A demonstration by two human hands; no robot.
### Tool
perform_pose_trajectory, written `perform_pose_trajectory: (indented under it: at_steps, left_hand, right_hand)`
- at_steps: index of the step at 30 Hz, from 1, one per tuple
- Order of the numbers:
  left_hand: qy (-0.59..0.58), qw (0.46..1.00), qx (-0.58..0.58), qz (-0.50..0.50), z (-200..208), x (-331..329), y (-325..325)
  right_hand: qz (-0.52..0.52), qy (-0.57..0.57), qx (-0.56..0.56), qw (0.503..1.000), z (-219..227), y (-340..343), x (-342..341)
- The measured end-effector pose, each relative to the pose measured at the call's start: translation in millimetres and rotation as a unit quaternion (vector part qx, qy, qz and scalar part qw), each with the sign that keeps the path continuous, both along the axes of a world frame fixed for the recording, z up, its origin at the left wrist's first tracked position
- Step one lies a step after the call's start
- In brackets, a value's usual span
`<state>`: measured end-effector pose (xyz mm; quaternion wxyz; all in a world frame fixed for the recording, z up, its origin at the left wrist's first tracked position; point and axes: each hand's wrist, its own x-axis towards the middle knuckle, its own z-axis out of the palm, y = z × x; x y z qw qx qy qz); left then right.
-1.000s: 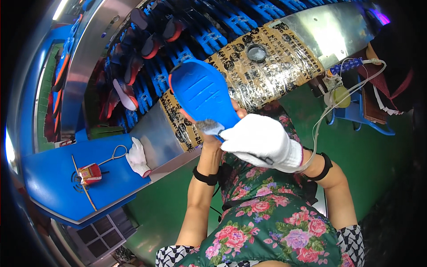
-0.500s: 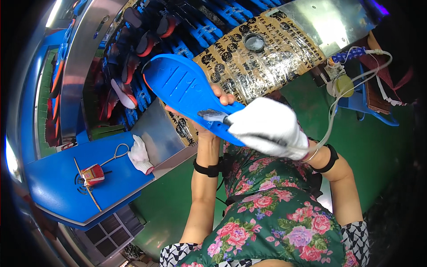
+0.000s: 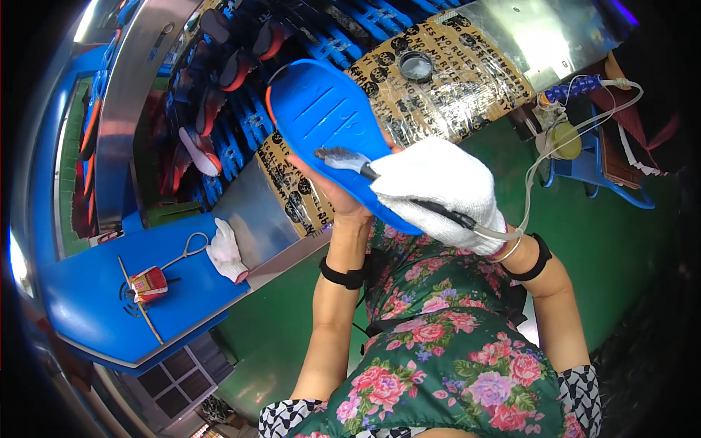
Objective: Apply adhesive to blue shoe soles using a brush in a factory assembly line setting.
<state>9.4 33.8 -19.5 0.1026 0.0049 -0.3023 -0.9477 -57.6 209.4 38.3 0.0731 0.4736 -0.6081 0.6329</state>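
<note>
My bare left hand [image 3: 337, 196] grips a blue shoe sole [image 3: 325, 109] from beneath. Its wide end points up and away to the left, and shallow grooves cross its face. A thin orange edge shows along the wide end's left side. My right hand [image 3: 438, 190], in a white knitted glove, is closed round a brush [image 3: 345, 158] with a black handle. The brush's bristles lie over the sole's left edge near the middle; whether they touch cannot be told. From the handle's back end a clear tube [image 3: 527, 191] runs off to the right. The glove hides the sole's narrow end.
Beyond the hands, a bench covered in printed tape [image 3: 467, 87] carries a round dish [image 3: 416, 67]. Shoes [image 3: 237, 69] hang on a blue rack at the far left. On the blue table [image 3: 80, 292] lie a white glove [image 3: 226, 252] and a red carton [image 3: 150, 283] with a stick.
The sole has swung more upright and shifted a little right and away. The brush has moved slightly left and up, and now sits nearer the sole's left edge.
</note>
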Motion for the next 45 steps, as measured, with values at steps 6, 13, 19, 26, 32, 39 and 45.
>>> perform_pose_trajectory:
  at_steps: [6, 13, 19, 26, 32, 39, 45]
  left_hand:
    - [-0.141, 0.979, -0.079, 0.127, 2, -4, 20]
    - [-0.120, 0.981, 0.013, 0.151, -25, -1, 11]
    - [0.022, 0.993, 0.097, -0.067, -21, -6, 9]
    - [0.068, 0.992, 0.107, -0.010, -8, -16, 10]
    - [0.090, 0.993, 0.074, -0.010, -22, -12, -7]
    - [0.007, 0.996, 0.081, 0.020, -24, -10, -12]
    - [-0.007, 0.999, 0.030, -0.039, -9, -12, -19]
  right_hand:
    - [-0.039, 0.105, 0.038, 0.993, -1, -3, 6]
    - [0.017, -0.234, -0.010, 0.972, -1, 9, 3]
    - [0.032, -0.134, 0.029, 0.990, -5, 17, 20]
    - [-0.023, -0.057, 0.058, 0.996, -11, 29, 25]
    - [0.016, -0.222, 0.001, 0.975, -21, 33, 21]
    - [0.092, -0.228, -0.006, 0.969, -27, 40, 24]
    - [0.029, -0.007, 0.035, 0.999, -31, 38, 20]
